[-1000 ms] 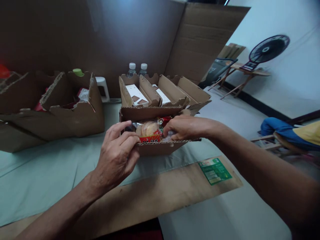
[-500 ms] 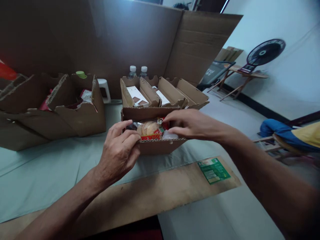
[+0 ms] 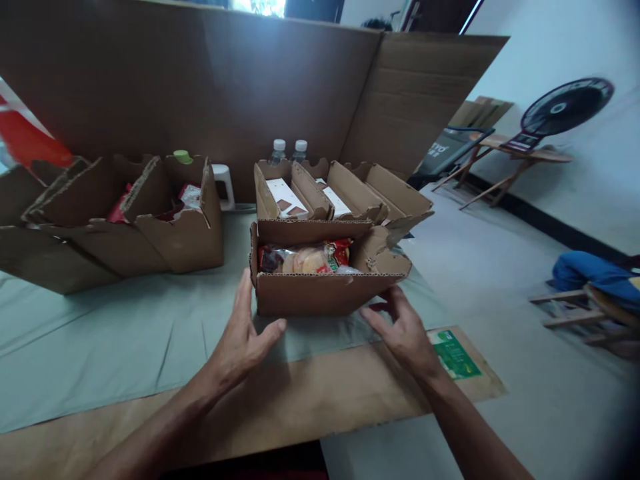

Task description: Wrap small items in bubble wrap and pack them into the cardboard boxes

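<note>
A small open cardboard box (image 3: 320,293) stands on the grey-green cloth in front of me. Inside it lie snack packets (image 3: 305,259), one clear bag with pale round biscuits and red wrappers. My left hand (image 3: 240,340) is open at the box's lower left corner, fingers stretched up beside its wall. My right hand (image 3: 403,327) is open at the lower right corner, fingers spread close to the box's base. Neither hand holds anything.
Behind the box stands a second box (image 3: 360,190) with white cartons inside, and two water bottles (image 3: 287,151). Torn cardboard boxes (image 3: 125,220) sit at left. A cardboard sheet with a green label (image 3: 453,353) lies at the near edge. A fan (image 3: 565,107) stands at right.
Both hands have come out of the box and dropped to its lower corners, open. The snack packets stay inside. The camera has tilted and shifted slightly.
</note>
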The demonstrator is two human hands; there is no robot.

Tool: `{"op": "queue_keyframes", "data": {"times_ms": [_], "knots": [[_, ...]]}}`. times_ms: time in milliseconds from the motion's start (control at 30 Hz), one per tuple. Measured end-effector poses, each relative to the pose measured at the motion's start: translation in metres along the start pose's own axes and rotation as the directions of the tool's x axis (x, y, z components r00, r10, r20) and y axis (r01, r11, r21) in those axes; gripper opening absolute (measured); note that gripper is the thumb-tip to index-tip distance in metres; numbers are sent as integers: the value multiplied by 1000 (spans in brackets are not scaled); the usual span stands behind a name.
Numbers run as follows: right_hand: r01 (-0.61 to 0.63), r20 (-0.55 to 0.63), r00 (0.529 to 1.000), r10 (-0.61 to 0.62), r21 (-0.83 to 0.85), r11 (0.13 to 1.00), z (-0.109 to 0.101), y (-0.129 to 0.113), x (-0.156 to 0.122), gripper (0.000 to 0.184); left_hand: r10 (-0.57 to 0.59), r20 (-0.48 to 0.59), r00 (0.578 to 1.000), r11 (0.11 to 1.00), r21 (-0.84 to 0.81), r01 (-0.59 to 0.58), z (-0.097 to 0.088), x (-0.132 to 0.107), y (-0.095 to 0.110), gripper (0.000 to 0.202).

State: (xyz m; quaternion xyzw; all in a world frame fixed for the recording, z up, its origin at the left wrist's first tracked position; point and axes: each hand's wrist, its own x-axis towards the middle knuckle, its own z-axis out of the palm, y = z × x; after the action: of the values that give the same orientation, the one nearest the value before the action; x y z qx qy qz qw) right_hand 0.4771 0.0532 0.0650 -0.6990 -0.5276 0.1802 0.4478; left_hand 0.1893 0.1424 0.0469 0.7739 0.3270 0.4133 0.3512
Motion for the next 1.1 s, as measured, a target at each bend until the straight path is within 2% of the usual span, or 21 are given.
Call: {"op": "queue_keyframes", "data": {"times_ms": [100, 167, 233, 300, 367, 433, 500, 567, 633, 667, 733, 800, 867, 933, 1000, 1100], "knots": [[-61, 0, 998, 61, -17, 998, 17, -3, -7, 57, -97, -6, 995, 976, -196, 94, 10, -4, 6, 81], [-57, -28, 998, 56, -27, 998, 28, -7, -21, 53, -178, -36, 983, 962, -215, 167, 5, -21, 9, 77], [-8, -53, 999, 7, -23, 1000, 43, -16, -38, 43, -295, -87, 951, 943, -184, 276, -12, -47, 7, 71], [71, -26, 997, -71, 5, 997, 63, -31, -48, 33, -385, -185, 904, 918, -177, 355, -35, -70, 4, 68], [149, 46, 987, -152, 63, 987, 81, -51, -46, 30, -403, -314, 860, 913, -201, 354, -57, -77, 3, 70], [192, 79, 976, -202, 121, 974, 91, -67, -35, 33, -354, -424, 833, 934, -213, 288, -69, -68, 7, 75], [190, 20, 981, -194, 139, 972, 89, -73, -26, 36, -284, -439, 853, 956, -200, 215, -66, -54, 15, 78], [156, -105, 984, -144, 112, 981, 80, -67, -28, 38, -229, -371, 900, 970, -168, 178, -53, -46, 23, 79], [118, -208, 973, -104, 58, 991, 68, -56, -42, 39, -224, -277, 934, 972, -138, 192, -40, -51, 28, 80], [107, -222, 970, -97, 35, 994, 65, -51, -51, 41, -246, -255, 935, 967, -132, 218, -36, -59, 29, 80], [98, -163, 982, -94, 17, 995, 68, -46, -67, 42, -323, -271, 907, 945, -140, 294, -37, -79, 27, 80], [104, -62, 993, -101, 42, 994, 83, -48, -69, 38, -406, -336, 850, 914, -160, 373, -45, -98, 22, 80], [116, 9, 993, -118, 115, 987, 104, -54, -56, 38, -460, -395, 795, 887, -162, 433, -53, -112, 19, 83], [136, 36, 988, -147, 223, 965, 123, -58, -34, 49, -492, -426, 759, 865, -147, 479, -52, -124, 21, 87], [147, 45, 984, -172, 345, 927, 134, -59, -14, 65, -492, -431, 756, 860, -106, 499, -40, -137, 26, 85], [124, 70, 982, -177, 474, 872, 138, -54, 0, 75, -410, -407, 816, 890, 17, 456, -17, -159, 31, 78]]}}
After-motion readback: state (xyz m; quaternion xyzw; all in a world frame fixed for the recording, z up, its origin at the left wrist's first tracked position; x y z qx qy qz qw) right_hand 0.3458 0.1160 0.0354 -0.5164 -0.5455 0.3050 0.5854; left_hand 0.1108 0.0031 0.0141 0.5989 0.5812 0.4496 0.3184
